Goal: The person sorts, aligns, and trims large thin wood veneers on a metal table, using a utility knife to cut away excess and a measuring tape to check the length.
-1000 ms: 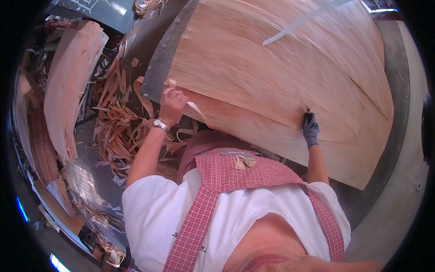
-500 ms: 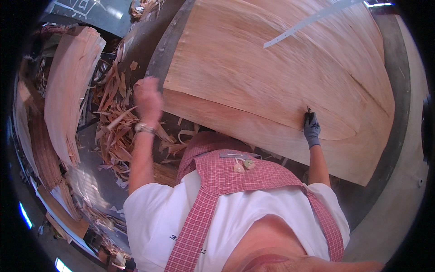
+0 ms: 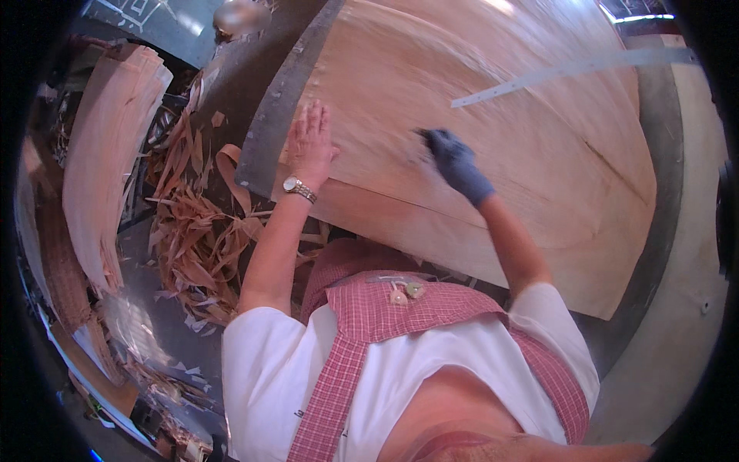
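Observation:
A stack of thin, pale tan wood veneer sheets (image 3: 531, 185) lies spread on the dark-edged table before me. My left hand (image 3: 311, 150), bare with a wristwatch (image 3: 299, 188), presses flat on the veneer near its left edge, fingers stretched out. Over the middle of the sheet is my right hand (image 3: 456, 160), in a grey glove with dark fingertips. Its fingers are closed and slightly blurred; whatever they hold is too small and dark to name. A long seam between sheets runs nearer to me than both hands.
A pale perforated strip (image 3: 570, 71) reaches over the far right of the veneer. Torn veneer scraps (image 3: 200, 246) heap up at left on the floor. Beyond them stands a curved bundle of veneer (image 3: 108, 169). A grey-green surface (image 3: 165, 27) is at far left.
My left hand has come right and down onto the veneer from over the scraps. My right hand has moved left and farther away across the sheet. A strip of scrap now curls beside the table.

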A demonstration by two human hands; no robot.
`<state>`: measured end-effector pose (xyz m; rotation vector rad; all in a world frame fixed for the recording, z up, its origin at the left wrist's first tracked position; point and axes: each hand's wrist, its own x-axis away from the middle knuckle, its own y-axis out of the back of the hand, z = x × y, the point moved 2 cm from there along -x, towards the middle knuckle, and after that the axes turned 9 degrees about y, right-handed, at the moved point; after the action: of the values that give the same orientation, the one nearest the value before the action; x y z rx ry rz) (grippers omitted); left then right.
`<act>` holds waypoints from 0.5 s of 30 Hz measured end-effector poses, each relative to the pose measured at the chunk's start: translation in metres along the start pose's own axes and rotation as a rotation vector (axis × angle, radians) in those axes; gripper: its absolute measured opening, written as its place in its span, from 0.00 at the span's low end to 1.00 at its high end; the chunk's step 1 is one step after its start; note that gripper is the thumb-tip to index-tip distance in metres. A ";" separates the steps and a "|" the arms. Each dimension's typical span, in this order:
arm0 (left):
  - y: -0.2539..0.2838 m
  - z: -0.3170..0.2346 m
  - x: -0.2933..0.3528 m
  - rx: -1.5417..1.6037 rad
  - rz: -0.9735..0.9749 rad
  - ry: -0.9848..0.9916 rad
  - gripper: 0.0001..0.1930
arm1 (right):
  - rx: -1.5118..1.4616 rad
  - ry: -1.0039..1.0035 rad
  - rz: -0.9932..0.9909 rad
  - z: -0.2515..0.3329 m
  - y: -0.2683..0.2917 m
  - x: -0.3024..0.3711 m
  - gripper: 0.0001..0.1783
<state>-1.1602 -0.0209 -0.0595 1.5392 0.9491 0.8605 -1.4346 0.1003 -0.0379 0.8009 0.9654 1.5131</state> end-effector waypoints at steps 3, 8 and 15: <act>-0.028 0.006 -0.016 -0.065 0.012 -0.041 0.47 | 0.074 0.036 0.022 0.045 -0.044 -0.106 0.12; -0.008 0.004 -0.031 0.036 0.142 0.024 0.54 | 0.227 0.111 0.115 0.068 -0.077 -0.199 0.12; 0.015 -0.001 -0.042 -0.001 0.286 0.070 0.56 | 0.195 0.191 0.254 0.047 -0.077 -0.194 0.12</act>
<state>-1.1768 -0.0605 -0.0460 1.6781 0.7883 1.1219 -1.3295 -0.0803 -0.0830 0.9594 1.2023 1.7569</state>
